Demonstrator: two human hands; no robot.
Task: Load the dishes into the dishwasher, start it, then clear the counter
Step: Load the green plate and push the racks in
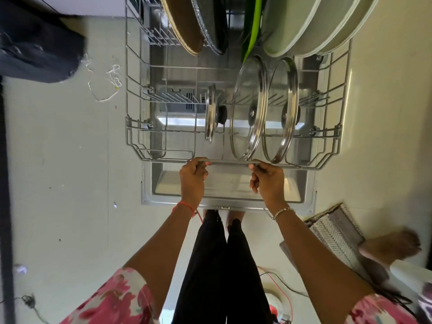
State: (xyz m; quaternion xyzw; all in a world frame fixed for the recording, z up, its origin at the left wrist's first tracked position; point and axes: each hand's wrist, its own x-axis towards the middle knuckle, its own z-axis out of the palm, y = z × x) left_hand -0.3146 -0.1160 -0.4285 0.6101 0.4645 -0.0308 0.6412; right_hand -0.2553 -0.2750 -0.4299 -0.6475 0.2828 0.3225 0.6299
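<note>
- The left grip [192, 176] is curled round the left end of the front bar [230, 162] of the rack, and the right grip [268, 181] is wrapped round its right end.
- The wire rack [127, 90] sits pulled out over the open dishwasher door [224, 187].
- In the near row, three lids stand on edge: a small lid [210, 113], a large glass lid [249, 101] and a second glass lid [279, 94] beside it.
- At the far end lean white plates [315, 22], a green piece [253, 26], a dark pan [211, 22] and a tan round dish [180, 22].
- A striped mat [334, 232] lies on the floor to the right.
</note>
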